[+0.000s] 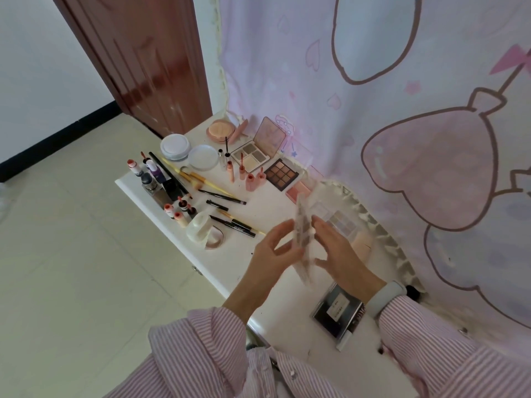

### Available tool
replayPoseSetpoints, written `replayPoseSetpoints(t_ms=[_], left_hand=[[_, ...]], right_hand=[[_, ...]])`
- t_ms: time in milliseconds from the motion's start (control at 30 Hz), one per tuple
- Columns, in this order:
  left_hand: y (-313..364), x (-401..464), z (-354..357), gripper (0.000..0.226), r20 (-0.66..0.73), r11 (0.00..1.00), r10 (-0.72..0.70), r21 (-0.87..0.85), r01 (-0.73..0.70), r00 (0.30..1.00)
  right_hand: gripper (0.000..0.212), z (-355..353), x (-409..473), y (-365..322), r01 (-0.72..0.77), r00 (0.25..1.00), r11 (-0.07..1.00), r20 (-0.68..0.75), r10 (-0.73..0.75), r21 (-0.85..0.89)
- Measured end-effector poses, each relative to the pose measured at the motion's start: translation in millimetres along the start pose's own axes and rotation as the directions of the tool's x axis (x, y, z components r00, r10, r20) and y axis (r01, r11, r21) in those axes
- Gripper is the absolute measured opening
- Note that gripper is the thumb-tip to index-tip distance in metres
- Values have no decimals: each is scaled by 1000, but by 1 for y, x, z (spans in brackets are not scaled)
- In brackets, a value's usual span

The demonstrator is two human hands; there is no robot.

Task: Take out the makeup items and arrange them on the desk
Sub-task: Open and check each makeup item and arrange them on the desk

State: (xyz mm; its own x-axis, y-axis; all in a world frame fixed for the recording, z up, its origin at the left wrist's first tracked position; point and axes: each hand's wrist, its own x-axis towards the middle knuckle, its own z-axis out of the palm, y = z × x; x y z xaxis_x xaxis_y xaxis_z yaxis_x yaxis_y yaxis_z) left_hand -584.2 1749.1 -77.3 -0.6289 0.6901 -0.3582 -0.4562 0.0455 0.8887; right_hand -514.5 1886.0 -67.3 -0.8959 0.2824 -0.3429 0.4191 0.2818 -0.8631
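Clear plastic formed the thin, blurred palette (304,237) held edge-up above the white bench (275,300), pinched between the left hand (273,251) and the right hand (336,248). It looked light, stiff, slippery and crackable, best gripped by its long edges. Two round white compacts (188,150) lay far left; three more palettes (270,156) sat beyond.

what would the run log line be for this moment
phase: placing | left hand and right hand: both hold clear palette above desk | laid out: brushes, nine-pan palette
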Motion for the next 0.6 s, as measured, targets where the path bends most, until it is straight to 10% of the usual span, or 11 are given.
replayPoseSetpoints(t_ms=[133, 233, 400, 600], left_hand=[[-8, -2, 14, 40, -13, 966, 37, 258, -33, 999], [-10, 0, 8, 46, -139, 998, -6, 58, 15, 990], [-8, 1, -4, 33, -196, 915, -188, -391, 99, 963], [-16, -3, -22, 70, -86, 784, -328, -581, 220, 941]], right_hand=[[43, 3, 7, -5, -23, 1000, 961, 21, 18, 277], [38, 2, 10, -6, -104, 994, 909, 69, 83, 404], [39, 11, 8, -2, 26, 992, 998, 128, -19, -50], [55, 23, -3, 3, 181, 949, 938, 301, -88, -296]])
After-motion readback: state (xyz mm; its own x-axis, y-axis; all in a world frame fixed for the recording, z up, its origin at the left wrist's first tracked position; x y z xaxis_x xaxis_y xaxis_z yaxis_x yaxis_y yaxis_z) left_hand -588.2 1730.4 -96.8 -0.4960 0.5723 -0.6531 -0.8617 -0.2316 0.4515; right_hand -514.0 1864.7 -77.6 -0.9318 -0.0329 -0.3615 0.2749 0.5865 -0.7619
